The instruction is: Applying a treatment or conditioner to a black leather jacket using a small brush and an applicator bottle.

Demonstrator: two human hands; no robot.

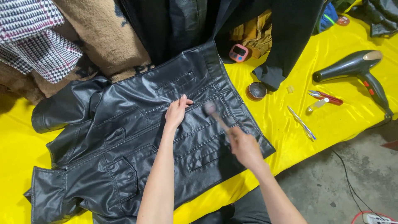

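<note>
Nearest to us, our two bare forearms reach up over a black leather jacket (137,137) spread flat on the bench (331,120), which is covered in bright yellow satin cloth. Our left hand (177,111) lies open, palm down, on the jacket's front panel beside a stitched seam, pinning it in place. Our right hand (243,146) is closed around the handle of a small brush (212,111), whose blurred head sits just off the left fingertips; we think it is a dauber brush, though the motion blur leaves that uncertain.

We judge the jacket to be fairly heavy and limp rather than stiff: it drapes over the bench edge and folds at the sleeve. Its glossy face looks slick, and the satin under it looks slippery too, so it would likely slide unless pressed flat. We judge the firmer holds to be the hem band, the collar and the seamed pocket flaps, where the layers are doubled.

Well apart on the right lie a dark hair dryer (356,68), red-handled snips (325,97), a pen (302,122) and a small round tin (257,90). A pink timer (239,52) sits near the jacket's top edge.
</note>
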